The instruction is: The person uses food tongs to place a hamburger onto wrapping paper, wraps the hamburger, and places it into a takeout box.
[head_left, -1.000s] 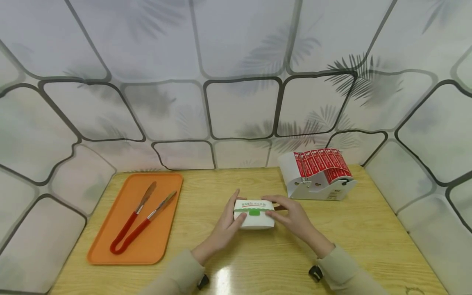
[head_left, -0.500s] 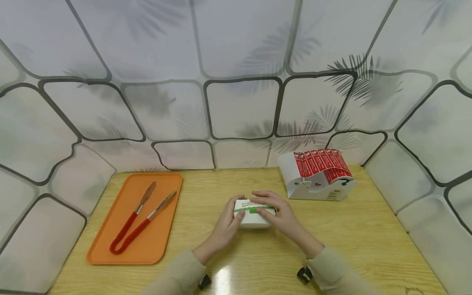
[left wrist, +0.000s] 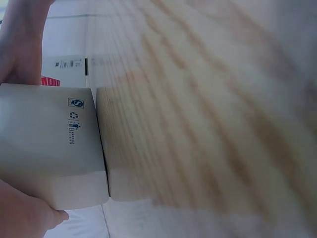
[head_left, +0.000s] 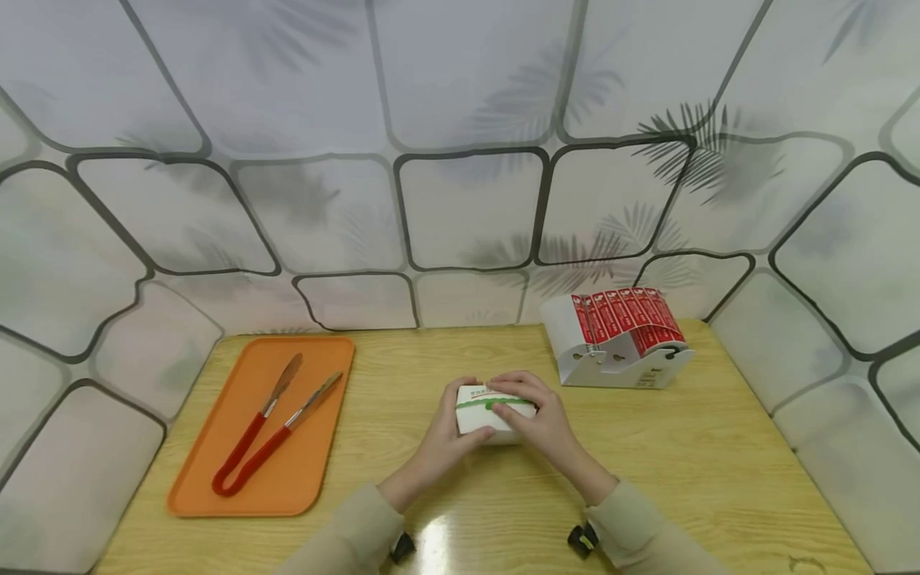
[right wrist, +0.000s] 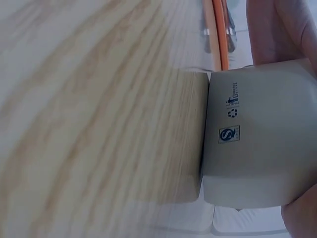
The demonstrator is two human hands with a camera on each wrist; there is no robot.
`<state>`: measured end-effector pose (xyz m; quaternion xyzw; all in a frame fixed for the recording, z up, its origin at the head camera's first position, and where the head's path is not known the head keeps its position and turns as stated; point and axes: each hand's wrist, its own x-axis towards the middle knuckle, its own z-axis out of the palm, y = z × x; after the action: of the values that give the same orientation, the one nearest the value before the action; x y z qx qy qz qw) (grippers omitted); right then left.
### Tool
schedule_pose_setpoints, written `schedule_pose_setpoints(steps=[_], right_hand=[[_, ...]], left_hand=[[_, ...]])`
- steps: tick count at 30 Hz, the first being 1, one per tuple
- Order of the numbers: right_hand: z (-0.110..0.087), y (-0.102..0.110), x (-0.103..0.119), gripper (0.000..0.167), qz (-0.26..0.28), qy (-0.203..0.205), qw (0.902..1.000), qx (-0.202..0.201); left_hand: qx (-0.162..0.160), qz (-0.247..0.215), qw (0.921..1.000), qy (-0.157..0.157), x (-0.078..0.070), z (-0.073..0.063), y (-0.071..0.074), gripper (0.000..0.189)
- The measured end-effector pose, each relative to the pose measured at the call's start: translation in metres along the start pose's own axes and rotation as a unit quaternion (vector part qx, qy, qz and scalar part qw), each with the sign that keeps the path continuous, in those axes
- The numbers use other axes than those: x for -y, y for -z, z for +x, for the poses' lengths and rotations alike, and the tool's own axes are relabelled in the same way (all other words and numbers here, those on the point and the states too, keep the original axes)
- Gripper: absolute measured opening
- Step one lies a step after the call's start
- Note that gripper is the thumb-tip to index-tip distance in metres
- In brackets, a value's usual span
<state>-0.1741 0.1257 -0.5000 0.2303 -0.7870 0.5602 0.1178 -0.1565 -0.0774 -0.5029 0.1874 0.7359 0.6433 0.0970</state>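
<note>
A small white paper takeaway box (head_left: 476, 417) with a green wavy band stands on the wooden table, lid down. My left hand (head_left: 440, 439) grips its left side, the thumb across the front. Over the lid's right part lie the fingers of my right hand (head_left: 541, 411), with the thumb at the green tab on the front. The left wrist view has the box's lower wall (left wrist: 49, 134) with small blue print, close against the table. From the other side, the right wrist view also shows the printed wall (right wrist: 257, 134), a hand at each end.
Left on the table lies an orange tray (head_left: 295, 487) with red-handled metal tongs (head_left: 251, 439) on it. At the back right stands a white cardboard rack (head_left: 611, 371) of red-labelled packets (head_left: 628, 319). Patterned white walls (head_left: 470, 212) enclose the table's back and sides.
My right hand has moved left and further over the lid, covering more of its print and the green tab. My left thumb has slid down and inward on the box's front.
</note>
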Motion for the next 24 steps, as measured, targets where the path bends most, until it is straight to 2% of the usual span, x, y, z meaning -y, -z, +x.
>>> schedule_pose_setpoints(steps=[9,18,24], right_hand=[[0.001,-0.0028,0.0053,0.025,0.011,-0.009,0.9997,-0.018],[0.0029,-0.0004,0.0087,0.023,-0.001,-0.036,0.9993,0.006],[0.0048,0.001,0.0089,0.019,0.019,-0.072,0.9972,0.009]], left_hand=[[0.011,0.006,0.9999,0.003,-0.0016,-0.0005,0.0012,0.079],[0.015,0.011,0.9998,0.006,-0.0034,-0.0008,0.0004,0.08],[0.018,0.006,0.9998,0.012,-0.0036,-0.0019,0.0002,0.078]])
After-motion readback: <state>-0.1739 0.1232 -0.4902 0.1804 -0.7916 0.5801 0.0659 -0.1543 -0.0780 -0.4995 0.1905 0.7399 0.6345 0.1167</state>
